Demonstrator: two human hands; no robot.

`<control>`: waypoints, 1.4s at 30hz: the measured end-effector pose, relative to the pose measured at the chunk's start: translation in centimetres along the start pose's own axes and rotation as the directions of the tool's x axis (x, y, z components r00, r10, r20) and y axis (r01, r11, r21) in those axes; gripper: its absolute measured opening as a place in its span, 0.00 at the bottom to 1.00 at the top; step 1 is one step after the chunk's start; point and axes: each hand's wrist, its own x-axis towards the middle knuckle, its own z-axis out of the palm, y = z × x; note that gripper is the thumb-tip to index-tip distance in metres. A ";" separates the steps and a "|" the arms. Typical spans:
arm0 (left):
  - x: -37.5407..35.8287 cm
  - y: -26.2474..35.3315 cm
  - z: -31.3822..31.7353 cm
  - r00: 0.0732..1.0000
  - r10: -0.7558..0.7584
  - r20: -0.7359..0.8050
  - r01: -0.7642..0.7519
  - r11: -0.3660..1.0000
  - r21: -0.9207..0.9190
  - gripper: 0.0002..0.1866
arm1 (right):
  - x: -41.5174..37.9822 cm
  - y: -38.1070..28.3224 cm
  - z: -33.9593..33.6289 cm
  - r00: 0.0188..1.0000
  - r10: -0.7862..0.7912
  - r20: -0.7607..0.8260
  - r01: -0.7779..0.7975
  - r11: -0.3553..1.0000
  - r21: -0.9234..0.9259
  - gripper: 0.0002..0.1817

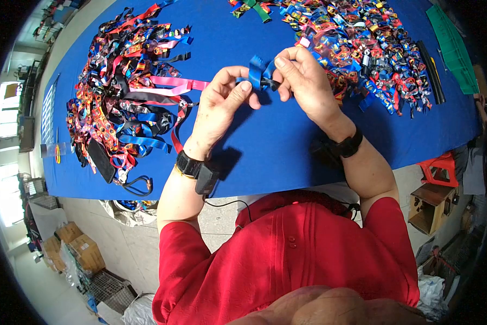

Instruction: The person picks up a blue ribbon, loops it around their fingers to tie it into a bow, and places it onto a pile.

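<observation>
Both hands meet above the blue table. My left hand pinches one side of a short blue ribbon strap. My right hand grips the other side, where a small black clip sits on the strap. A large heap of colourful straps lies to the left of my hands. A second heap of patterned straps lies to the right, just behind my right hand. Each wrist carries a black band.
Long green strips and a black strip lie at the table's right end. A red stool and an open cardboard box stand on the floor at right. Cardboard boxes and wire crates sit at lower left.
</observation>
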 end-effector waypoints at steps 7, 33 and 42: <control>0.1 0.4 -0.3 0.904 0.384 0.188 -0.424 0.742 0.519 0.12 | 0.1 0.1 0.0 0.998 -0.047 0.035 0.048 0.999 -0.020 0.09; 0.5 -0.2 -0.6 0.980 0.076 -0.186 -0.116 0.970 -0.214 0.19 | -0.5 0.2 0.4 0.992 -0.091 0.086 0.096 0.994 -0.058 0.07; 0.7 -0.4 -0.4 0.986 0.089 -0.142 -0.106 0.988 -0.116 0.19 | -0.5 0.2 0.6 0.997 -0.070 0.013 0.071 0.992 -0.104 0.08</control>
